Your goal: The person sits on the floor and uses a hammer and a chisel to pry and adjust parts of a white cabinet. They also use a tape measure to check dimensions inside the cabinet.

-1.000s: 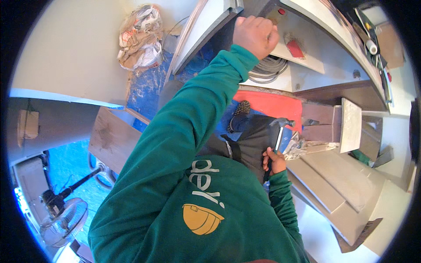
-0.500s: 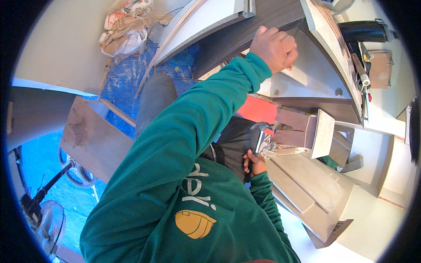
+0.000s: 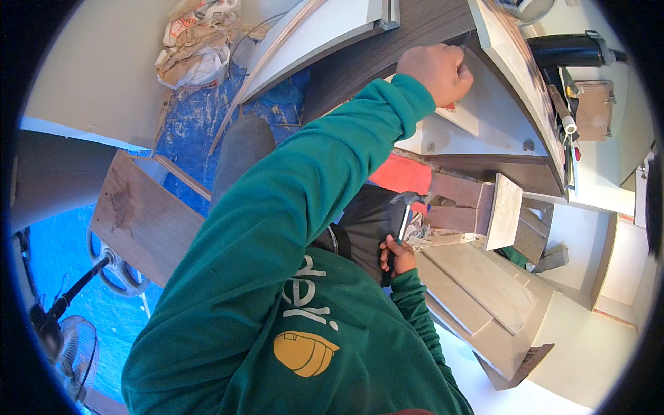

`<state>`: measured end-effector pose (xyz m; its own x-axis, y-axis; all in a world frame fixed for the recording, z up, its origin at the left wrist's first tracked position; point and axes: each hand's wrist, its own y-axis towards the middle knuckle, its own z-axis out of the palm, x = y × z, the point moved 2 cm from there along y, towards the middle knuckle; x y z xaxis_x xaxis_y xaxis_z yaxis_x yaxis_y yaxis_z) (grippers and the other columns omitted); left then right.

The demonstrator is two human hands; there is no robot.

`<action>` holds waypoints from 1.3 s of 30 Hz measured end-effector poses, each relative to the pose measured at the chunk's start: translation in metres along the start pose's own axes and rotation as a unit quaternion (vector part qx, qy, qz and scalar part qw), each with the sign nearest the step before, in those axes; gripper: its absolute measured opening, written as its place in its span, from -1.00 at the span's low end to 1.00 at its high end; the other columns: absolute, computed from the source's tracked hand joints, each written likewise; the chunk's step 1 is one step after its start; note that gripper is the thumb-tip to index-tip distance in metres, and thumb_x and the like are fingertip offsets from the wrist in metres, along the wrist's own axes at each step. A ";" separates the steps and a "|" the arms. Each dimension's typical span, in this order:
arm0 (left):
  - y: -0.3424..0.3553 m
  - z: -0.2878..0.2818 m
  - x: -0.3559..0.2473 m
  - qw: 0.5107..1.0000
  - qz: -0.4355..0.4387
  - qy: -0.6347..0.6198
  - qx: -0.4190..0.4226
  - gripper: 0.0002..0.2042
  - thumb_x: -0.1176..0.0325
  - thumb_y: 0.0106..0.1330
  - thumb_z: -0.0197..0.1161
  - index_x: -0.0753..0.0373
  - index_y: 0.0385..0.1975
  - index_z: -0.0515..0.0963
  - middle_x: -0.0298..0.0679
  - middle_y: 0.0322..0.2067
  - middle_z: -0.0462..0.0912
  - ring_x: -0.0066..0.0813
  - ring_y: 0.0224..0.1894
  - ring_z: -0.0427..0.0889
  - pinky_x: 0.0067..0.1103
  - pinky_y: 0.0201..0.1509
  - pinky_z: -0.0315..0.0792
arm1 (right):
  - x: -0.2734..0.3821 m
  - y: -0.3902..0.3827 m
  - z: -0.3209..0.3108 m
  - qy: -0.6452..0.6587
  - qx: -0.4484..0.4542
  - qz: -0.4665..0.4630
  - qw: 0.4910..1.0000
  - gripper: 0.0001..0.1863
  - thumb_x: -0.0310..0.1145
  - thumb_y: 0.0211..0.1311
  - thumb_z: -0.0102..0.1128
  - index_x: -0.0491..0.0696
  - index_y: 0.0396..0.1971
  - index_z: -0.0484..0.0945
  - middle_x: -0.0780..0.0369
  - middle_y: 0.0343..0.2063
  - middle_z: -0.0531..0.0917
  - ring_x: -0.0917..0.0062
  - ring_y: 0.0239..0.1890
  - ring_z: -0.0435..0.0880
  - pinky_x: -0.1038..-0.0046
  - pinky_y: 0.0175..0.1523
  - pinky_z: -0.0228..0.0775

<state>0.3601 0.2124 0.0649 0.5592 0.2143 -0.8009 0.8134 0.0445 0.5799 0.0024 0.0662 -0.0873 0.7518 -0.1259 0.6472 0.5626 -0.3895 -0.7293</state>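
Note:
My right hand (image 3: 398, 257) is low near my lap, its fingers wrapped round the dark handle of a hammer (image 3: 403, 214). The hammer's metal head points away from me. My left hand (image 3: 437, 75) reaches far forward, closed, at the inner corner of a cabinet carcass with a dark wood-grain panel (image 3: 360, 69) and a white panel (image 3: 484, 135). What its fingers hold, if anything, is hidden. A pale-edged board (image 3: 515, 69) rises just right of that hand.
Several boards (image 3: 477, 283) lie stacked at the right. A brown panel (image 3: 142, 211) stands at the left, near a fan (image 3: 76, 353) on blue floor covering (image 3: 194, 124). Crumpled bags (image 3: 197, 45) lie at the far left, and a black cylindrical thing (image 3: 564, 50) at the far right.
My left hand has turned at the wrist and its fingers look more tightly curled, still by the cabinet corner. The right hand keeps the hammer in nearly the same place.

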 end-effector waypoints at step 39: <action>0.006 0.007 -0.003 0.994 0.039 0.092 0.035 -0.65 0.10 0.21 0.09 0.21 -0.64 0.63 -0.06 -0.58 0.65 -0.04 -0.51 0.66 -0.22 -0.39 0.56 | -0.001 0.004 -0.003 0.008 0.002 -0.001 1.000 -0.61 -0.10 0.31 0.22 -0.16 -0.49 0.57 0.24 -0.73 0.55 0.51 -0.80 0.47 0.51 -0.73 0.19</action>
<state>0.3641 0.2054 0.0693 0.5869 0.3894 -0.7099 0.7820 -0.0453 0.6216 0.0022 0.0618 -0.0900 0.7452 -0.1388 0.6523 0.5657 -0.3863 -0.7285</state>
